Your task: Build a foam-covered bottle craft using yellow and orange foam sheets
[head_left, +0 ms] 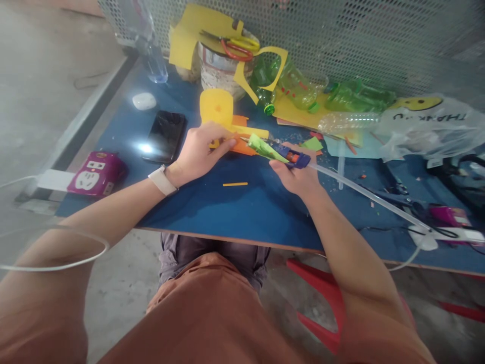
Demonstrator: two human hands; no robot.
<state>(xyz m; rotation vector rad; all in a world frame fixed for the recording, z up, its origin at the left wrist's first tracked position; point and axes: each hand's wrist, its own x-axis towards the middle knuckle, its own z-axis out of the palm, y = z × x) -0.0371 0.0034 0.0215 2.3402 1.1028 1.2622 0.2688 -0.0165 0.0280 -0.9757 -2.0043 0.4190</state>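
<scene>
My right hand (299, 174) is wrapped round a dark blue glue gun (293, 154), with a long translucent glue stick (356, 187) running out of its back toward the lower right. Bright green material (265, 147) covers the gun's front part. The fingers of my left hand (208, 149) are pinched on an orange paper piece (242, 144), close to the gun's tip. Just beyond that hand stands a yellow rounded shape (215, 107), and a yellow strip (255, 132) extends to its right. Whether these join the orange piece cannot be made out. A thin yellow strip (235, 184) lies in front.
A black phone (164, 136), white case (144, 101) and purple socket block (99, 173) lie left. Behind are scissors (237, 46) on a bucket (220, 73), yellow cut-outs and green bottles (359, 96). At right are a plastic bag (432, 124), cables and a white power strip (450, 233).
</scene>
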